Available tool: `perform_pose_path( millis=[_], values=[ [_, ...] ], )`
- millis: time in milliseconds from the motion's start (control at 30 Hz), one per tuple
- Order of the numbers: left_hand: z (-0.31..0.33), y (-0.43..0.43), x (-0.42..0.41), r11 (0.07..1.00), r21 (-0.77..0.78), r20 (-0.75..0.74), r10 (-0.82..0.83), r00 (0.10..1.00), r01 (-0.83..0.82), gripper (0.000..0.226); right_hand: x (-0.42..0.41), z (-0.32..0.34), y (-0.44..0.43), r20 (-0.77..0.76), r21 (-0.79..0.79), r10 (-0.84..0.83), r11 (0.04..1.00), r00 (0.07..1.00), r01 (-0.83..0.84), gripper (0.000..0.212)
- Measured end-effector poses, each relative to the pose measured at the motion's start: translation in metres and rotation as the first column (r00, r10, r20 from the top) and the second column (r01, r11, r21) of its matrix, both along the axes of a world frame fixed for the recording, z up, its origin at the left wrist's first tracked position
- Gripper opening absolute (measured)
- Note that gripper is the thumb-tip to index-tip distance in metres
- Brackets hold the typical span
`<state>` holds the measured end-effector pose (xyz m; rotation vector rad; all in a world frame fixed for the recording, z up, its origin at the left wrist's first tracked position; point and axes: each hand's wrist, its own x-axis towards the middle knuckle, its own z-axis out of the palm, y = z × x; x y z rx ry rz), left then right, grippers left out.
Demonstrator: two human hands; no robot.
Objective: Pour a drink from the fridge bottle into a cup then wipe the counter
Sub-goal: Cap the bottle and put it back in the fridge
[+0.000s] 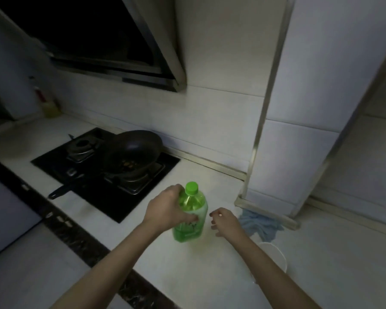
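The green bottle (191, 214) stood upright on the white counter (210, 264) with its cap still on, so no drink was poured yet. The left hand (167, 208) had its fingers wrapped around the bottle, and the right hand (224, 221) was open and empty at the bottle's 3 o'clock. The cup (274, 255) waited at 4 o'clock and the blue cloth (261, 224) at 3 o'clock, so pouring and wiping were both left.
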<state>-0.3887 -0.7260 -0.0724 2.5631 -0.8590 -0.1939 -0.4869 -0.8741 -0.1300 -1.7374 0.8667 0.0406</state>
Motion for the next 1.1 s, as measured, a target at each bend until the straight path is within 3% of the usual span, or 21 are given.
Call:
perform_pose_path(
  millis=[333,500,633,800,1100],
  values=[
    [0.097,0.081,0.023,0.966,-0.157,0.061,0.218,0.974,-0.206,0.071,0.067,0.068,0.059,0.063,0.202,0.254,0.944,0.965,-0.262,0.026],
    [0.119,0.135,0.033,0.937,-0.193,0.044,0.303,0.952,-0.29,0.085,0.091,0.082,0.104,0.083,0.309,0.318,0.893,0.944,-0.328,0.03],
    [0.132,0.186,0.039,0.909,-0.213,0.055,0.378,0.924,-0.359,0.081,0.123,0.09,0.153,0.047,0.36,0.362,0.863,0.931,-0.354,0.031],
    [0.153,0.25,0.052,0.865,-0.244,0.077,0.467,0.881,-0.438,0.093,0.162,0.101,0.215,0.062,0.395,0.411,0.827,0.91,-0.4,0.032],
    [0.168,0.383,0.085,0.731,-0.409,0.066,0.621,0.781,-0.547,0.08,0.225,0.128,0.348,0.151,0.409,0.533,0.733,0.833,-0.543,0.023]
  ],
)
